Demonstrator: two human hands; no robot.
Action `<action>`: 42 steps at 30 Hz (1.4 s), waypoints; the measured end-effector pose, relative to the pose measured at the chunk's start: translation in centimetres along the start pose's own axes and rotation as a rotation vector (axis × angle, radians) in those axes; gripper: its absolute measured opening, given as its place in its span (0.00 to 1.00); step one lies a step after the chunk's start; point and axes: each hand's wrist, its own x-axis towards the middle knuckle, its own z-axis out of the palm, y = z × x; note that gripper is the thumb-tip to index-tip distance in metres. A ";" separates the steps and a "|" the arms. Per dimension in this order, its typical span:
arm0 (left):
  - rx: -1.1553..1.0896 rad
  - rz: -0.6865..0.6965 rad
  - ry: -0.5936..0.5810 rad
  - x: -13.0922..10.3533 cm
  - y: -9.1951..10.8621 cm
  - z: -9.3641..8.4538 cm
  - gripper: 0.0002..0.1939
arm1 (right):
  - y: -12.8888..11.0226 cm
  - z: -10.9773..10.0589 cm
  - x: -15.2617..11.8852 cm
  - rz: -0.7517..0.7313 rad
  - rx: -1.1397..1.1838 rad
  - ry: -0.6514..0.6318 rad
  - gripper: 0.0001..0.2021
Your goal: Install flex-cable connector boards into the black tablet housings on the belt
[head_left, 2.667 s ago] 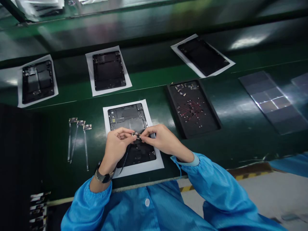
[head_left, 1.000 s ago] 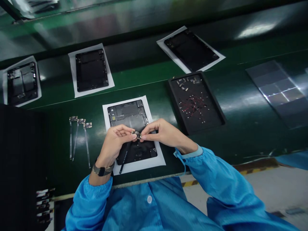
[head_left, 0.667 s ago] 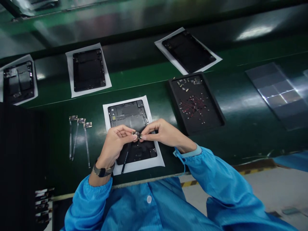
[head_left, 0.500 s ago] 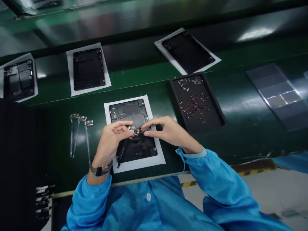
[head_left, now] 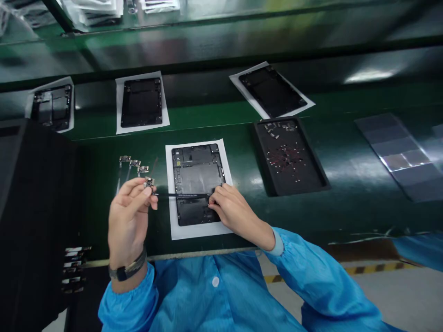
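Observation:
My left hand (head_left: 128, 216), raised left of the tablet housing, pinches a small circuit board (head_left: 149, 182) between thumb and fingers. From that board a black flat ribbon cable (head_left: 183, 196) stretches sideways across the housing. Its other end is pinched in my right hand (head_left: 237, 210), whose fingertips partly hide it. Beneath the cable lies the open black tablet housing (head_left: 197, 173), on a white sheet (head_left: 177, 234). More small boards (head_left: 134, 163) with pale strips lie on the bench beyond my left hand, which covers part of the strips.
A black tray (head_left: 320, 186) with thin red wires and small parts stands to the right. Further housings on white sheets (head_left: 141, 102) (head_left: 273, 91) (head_left: 51, 107) line the back. Film sheets (head_left: 408, 157) lie far right; a tall black box (head_left: 31, 193) stands at left.
My left hand has moved left with the circuit board, away from over the housing. My right hand has closed on the cable's free end, and the cable is now drawn out straight between both hands.

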 end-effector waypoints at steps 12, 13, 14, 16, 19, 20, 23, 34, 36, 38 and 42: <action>0.118 -0.038 -0.054 -1.5 -4.1 1.0 0.12 | 1.6 -1.4 -2.2 -0.116 0.027 0.124 0.11; 0.127 -0.046 -0.056 -1.5 -4.4 1.1 0.13 | 1.5 -1.6 -2.2 -0.097 0.068 0.117 0.11; 0.134 -0.057 -0.065 -1.5 -4.7 1.3 0.13 | 1.4 -1.8 -2.2 -0.073 0.120 0.111 0.10; 0.151 -0.088 -0.110 -1.5 -5.5 1.8 0.12 | 1.2 -1.9 -2.1 -0.016 0.238 0.100 0.09; 0.212 -0.141 -0.190 -1.6 -6.7 2.9 0.10 | 1.1 -1.8 -1.9 0.089 0.393 0.085 0.07; 0.238 -0.160 -0.207 -1.6 -7.0 3.2 0.10 | 1.2 -1.7 -1.8 0.122 0.439 0.072 0.07; 0.279 -0.203 -0.247 -1.7 -7.6 4.2 0.09 | 1.4 -1.8 -1.5 0.188 0.570 0.012 0.06; 0.272 -0.221 -0.257 -1.4 -7.8 4.3 0.11 | 1.7 -2.8 -1.0 0.258 0.768 -0.125 0.09; 0.281 -0.210 -0.262 -1.5 -7.8 4.1 0.12 | 1.8 -2.9 -0.9 0.254 0.776 -0.150 0.09; 0.288 -0.205 -0.271 -1.6 -7.8 4.0 0.11 | 1.9 -3.0 -0.8 0.254 0.789 -0.167 0.08; 0.279 -0.235 -0.278 -1.9 -7.5 4.3 0.12 | 1.9 -2.8 -0.5 0.281 0.800 -0.180 0.07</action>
